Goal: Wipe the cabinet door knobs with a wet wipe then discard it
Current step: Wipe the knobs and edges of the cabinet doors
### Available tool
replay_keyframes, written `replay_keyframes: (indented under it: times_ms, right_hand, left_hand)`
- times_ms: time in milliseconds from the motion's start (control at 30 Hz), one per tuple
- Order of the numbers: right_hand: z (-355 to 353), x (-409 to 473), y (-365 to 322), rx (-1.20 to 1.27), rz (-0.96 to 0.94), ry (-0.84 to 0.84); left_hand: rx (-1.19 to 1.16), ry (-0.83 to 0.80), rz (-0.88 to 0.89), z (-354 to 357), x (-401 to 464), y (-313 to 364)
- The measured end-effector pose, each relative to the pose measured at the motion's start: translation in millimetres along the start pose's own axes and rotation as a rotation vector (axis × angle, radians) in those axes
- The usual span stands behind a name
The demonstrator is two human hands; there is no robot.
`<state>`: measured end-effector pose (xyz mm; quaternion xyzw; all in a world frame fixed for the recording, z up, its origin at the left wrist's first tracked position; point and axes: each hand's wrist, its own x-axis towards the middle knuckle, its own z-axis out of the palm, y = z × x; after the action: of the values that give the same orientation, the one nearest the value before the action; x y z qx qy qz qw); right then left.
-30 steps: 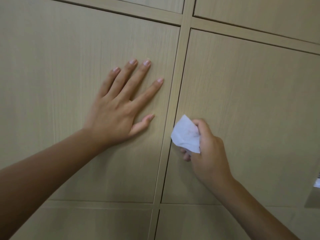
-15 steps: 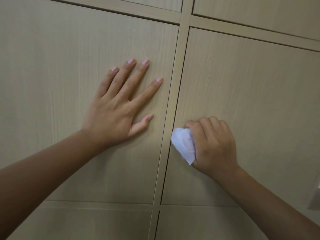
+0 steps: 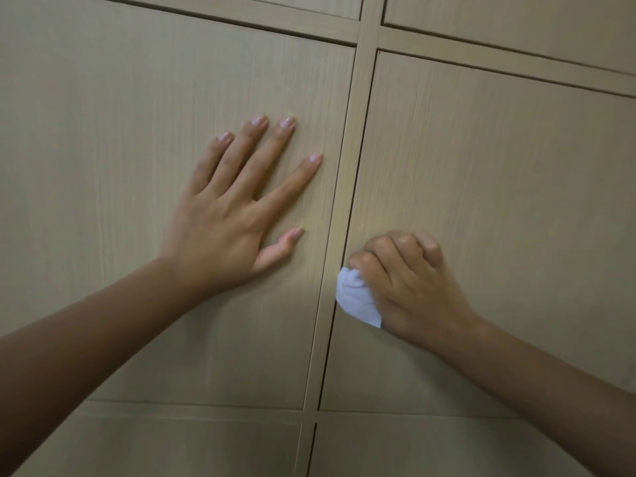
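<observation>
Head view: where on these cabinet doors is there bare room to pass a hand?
Free: the right door above the right hand; the left door left of and above the flat left hand. Crowded: the centre strip, between the left fingertips and the wipe.

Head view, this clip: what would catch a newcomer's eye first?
The left hand lies flat with fingers spread on the left cabinet door, left of centre. At lower right, the right hand is curled round a white wet wipe, pressed to the right cabinet door near its left edge. No knob shows; whether one sits under that hand cannot be told.
</observation>
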<state>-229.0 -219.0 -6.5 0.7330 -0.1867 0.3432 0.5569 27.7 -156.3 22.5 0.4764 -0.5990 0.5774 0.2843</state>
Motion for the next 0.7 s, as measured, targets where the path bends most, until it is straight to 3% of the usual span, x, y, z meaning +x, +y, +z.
replay_keyframes:
  times_ms: [200, 300, 400, 633, 700]
  right_hand:
    - [2, 4, -51, 0.118, 0.574, 0.119]
    - [4, 8, -61, 0.110, 0.668, 0.137]
    - [7, 2, -50, 0.108, 0.548, 0.156]
    - [0, 1, 14, 0.064, -0.082, 0.016]
    - [-4, 4, 23, 0.038, -0.160, -0.031]
  left_hand:
    - [-0.013, 0.009, -0.004, 0, 0, 0]
    - [-0.009, 0.006, -0.003, 0, 0, 0]
    - [-0.007, 0.000, -0.003, 0, -1, 0]
    - [0.000, -0.005, 0.000, 0, 0, 0]
    - [-0.001, 0.001, 0.000, 0, 0, 0]
